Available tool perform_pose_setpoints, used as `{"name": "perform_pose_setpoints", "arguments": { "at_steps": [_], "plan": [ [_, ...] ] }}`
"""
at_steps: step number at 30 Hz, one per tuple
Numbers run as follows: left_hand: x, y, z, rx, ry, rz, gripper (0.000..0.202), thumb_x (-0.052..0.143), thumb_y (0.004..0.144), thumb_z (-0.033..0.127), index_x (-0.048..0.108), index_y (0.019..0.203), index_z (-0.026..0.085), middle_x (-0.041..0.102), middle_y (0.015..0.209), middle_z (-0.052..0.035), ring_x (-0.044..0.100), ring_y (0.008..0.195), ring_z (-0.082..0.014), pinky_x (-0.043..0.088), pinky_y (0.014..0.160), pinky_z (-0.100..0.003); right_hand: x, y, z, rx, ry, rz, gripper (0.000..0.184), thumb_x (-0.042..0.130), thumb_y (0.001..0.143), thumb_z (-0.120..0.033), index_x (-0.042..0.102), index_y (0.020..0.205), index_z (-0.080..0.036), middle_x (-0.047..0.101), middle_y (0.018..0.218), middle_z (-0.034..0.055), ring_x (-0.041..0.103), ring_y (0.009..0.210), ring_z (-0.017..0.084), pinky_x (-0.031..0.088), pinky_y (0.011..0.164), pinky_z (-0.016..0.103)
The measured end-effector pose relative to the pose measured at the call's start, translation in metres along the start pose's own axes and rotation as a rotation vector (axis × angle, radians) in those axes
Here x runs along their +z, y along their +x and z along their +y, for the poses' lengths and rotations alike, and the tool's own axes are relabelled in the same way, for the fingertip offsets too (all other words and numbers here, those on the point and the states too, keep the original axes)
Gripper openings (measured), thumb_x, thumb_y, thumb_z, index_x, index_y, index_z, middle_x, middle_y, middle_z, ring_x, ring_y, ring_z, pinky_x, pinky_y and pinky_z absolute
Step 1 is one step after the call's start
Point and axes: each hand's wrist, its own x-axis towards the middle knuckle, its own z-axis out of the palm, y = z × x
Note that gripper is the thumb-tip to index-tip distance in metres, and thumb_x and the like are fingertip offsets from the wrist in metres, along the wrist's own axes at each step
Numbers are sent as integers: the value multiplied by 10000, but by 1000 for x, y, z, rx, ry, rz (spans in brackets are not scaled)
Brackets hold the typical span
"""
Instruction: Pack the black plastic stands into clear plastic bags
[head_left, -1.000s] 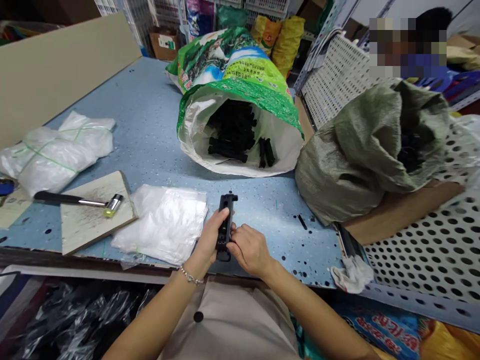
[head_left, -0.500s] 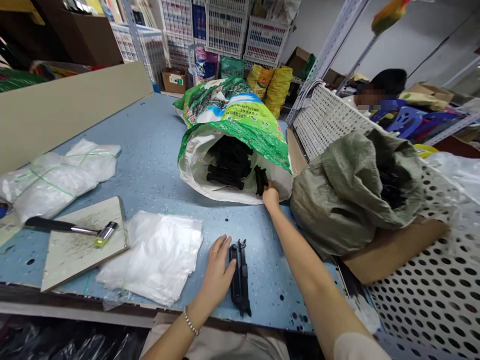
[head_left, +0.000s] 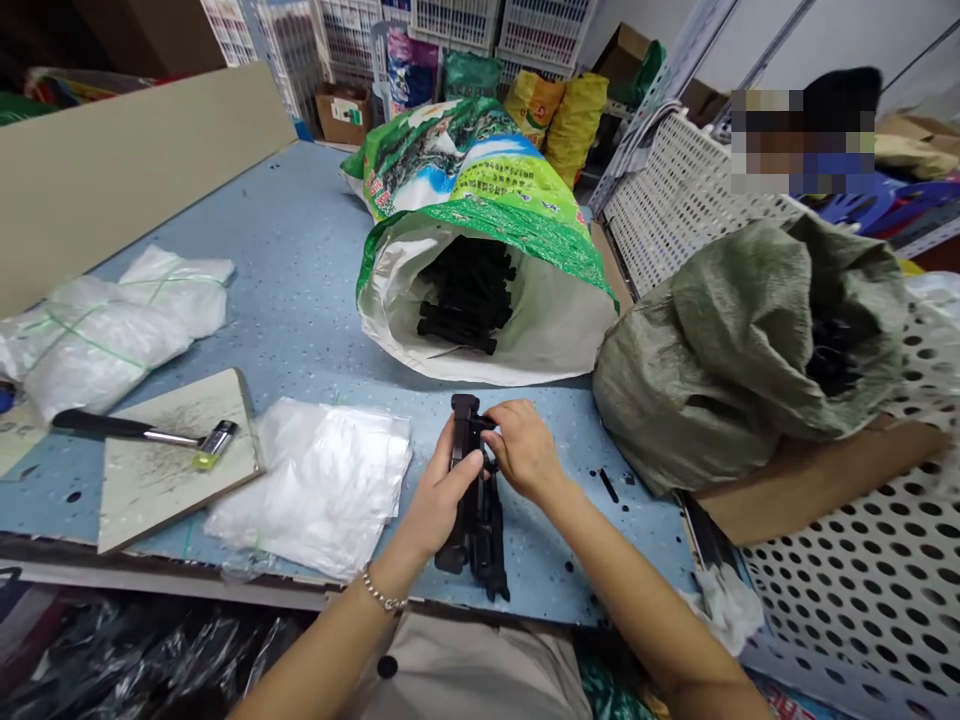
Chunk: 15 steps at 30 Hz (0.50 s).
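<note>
The left hand (head_left: 439, 505) and right hand (head_left: 525, 450) were together, both clamped on a black plastic assembly (head_left: 469, 500), its lower end resting on the speckled blue counter (head_left: 300, 250), just beside a flat stack of clear plastic bags (head_left: 307, 490). Ahead lay an open green-printed woven sack (head_left: 480, 300) holding more black pieces, with an olive woven sack (head_left: 720, 370) to the right. A hammer (head_left: 127, 427) rested on a scuffed board (head_left: 172, 490) left of the bags.

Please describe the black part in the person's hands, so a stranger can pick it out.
On the speckled blue workbench, find the open green printed sack. In front of it, the left hand and right hand grip a long black plastic part, apart from the pieces heaped in the sack.
</note>
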Motion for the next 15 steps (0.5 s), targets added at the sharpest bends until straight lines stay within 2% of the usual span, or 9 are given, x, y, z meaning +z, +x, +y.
{"name": "perform_pose_setpoints", "arguments": {
  "at_steps": [2,4,6,7,8,11,13,15],
  "plan": [
    [-2,-5,2,9,63,-32,606,661,800,428,471,1358,287,632,1182,-49,649,836,-200,535,749,-320,0,14,5,-78,-4,-70,425,307,977,-519,560,864,-195,577,795,87,510,774,223,426,713,353],
    [-5,-4,4,54,114,-12,579,656,804,413,487,1339,269,619,1187,-50,635,840,-190,527,769,-312,3,16,2,11,104,-145,443,273,989,-518,520,784,-211,536,700,39,495,677,185,407,638,308],
    [-9,-1,7,85,125,30,537,669,790,399,529,1285,244,625,1144,-53,626,876,-193,519,785,-298,5,7,-8,145,234,-224,452,222,1009,-484,488,759,-217,514,657,4,484,610,150,392,590,272],
    [-11,1,8,82,119,50,505,667,786,405,552,1246,231,636,1090,-53,628,874,-196,519,765,-289,6,-1,-14,165,262,-263,456,204,1015,-469,487,763,-216,518,658,-1,484,603,143,390,588,265],
    [-13,3,10,66,107,68,476,659,785,419,567,1208,220,643,1020,-49,632,853,-197,520,727,-280,6,-11,-20,135,251,-294,458,205,1015,-471,497,775,-212,532,674,4,490,617,145,391,598,268],
    [-18,8,13,0,69,105,448,641,776,466,580,1133,202,617,834,-18,640,728,-189,501,603,-262,8,-42,-37,-104,47,-314,441,275,999,-485,544,810,-191,582,748,52,500,688,178,375,642,303],
    [-22,10,12,0,79,94,450,640,775,471,580,1136,209,615,825,-9,635,681,-180,496,598,-270,10,-56,-43,-180,-65,-307,429,285,1005,-432,551,775,-184,584,724,60,490,663,177,348,626,306],
    [-28,11,7,72,173,103,411,629,794,445,598,1135,218,642,894,-23,634,724,-183,497,673,-285,13,-56,-42,-164,-98,-362,433,276,1016,-384,539,729,-195,570,666,34,474,603,156,316,591,294]
  ]
}}
